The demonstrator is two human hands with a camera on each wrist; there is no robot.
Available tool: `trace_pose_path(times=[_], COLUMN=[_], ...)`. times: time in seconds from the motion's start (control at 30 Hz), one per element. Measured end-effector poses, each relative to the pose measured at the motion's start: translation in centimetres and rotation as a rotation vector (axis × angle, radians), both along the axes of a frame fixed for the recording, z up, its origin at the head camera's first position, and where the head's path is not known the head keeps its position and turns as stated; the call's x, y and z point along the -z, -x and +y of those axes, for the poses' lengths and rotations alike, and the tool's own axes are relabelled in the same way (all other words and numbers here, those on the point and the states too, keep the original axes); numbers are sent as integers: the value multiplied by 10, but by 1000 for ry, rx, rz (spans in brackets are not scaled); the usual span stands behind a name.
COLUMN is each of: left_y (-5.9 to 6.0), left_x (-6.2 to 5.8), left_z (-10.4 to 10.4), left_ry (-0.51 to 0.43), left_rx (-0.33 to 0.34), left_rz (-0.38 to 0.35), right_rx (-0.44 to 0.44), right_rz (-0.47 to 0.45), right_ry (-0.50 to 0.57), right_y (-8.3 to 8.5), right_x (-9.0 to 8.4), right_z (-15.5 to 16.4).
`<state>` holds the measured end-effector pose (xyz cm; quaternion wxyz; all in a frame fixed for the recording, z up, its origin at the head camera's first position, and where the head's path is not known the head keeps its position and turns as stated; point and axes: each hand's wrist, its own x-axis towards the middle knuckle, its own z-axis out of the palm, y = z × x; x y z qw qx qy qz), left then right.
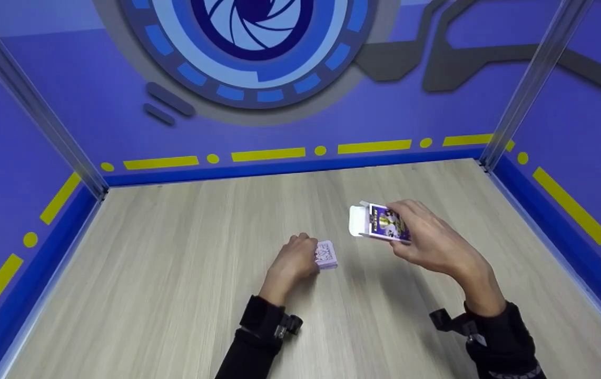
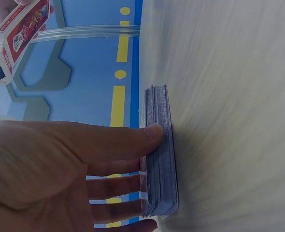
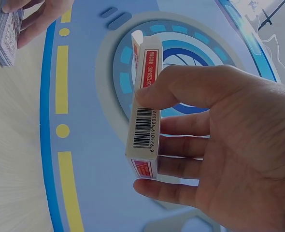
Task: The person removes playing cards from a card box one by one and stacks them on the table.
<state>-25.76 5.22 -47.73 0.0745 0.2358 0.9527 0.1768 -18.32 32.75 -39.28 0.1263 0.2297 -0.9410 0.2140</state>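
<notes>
A deck of playing cards [image 1: 325,255] lies on the wooden table, its patterned back facing up. My left hand [image 1: 296,258] grips the deck from its left side; in the left wrist view the thumb presses one long edge of the stacked cards [image 2: 160,179] and the fingers go round the far side. Above the table to the right, my right hand [image 1: 432,237] holds a card box [image 1: 384,222] with its flap open toward the left. The right wrist view shows the thumb on the box's narrow side, beside a barcode [image 3: 143,128]. Whether anything is inside the box cannot be seen.
The light wood tabletop [image 1: 174,273] is bounded by a blue back wall [image 1: 258,126] and side walls. Metal posts [image 1: 532,84] stand at the corners. Each wrist wears a black band with a small camera [image 1: 292,323].
</notes>
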Motion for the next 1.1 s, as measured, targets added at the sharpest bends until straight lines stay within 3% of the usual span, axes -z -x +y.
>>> trace_pose_path(times=[0.5, 0.7, 0.77, 0.87, 1.0, 1.1], left_y=[-2, -2, -2, -5, -19, -33], left_x=[3, -4, -11, -27, -52, -65], left_z=[2, -4, -6, -7, 3, 17], left_ry=[27, -33, -73, -166, -430, -643], left_rx=[12, -10, -43, -105, -153, -101], left_rz=[28, -56, -47, 74, 247, 255], right_rx=[8, 7, 7, 6, 4, 2], right_rz=[-20, 4, 10, 24, 27, 19], right_ry=[-7, -23, -26, -34, -38, -27], right_y=[0, 0, 0, 0, 1, 1], right_x=[0, 0, 0, 0, 1, 2], right_z=[-2, -3, -3, -4, -6, -8])
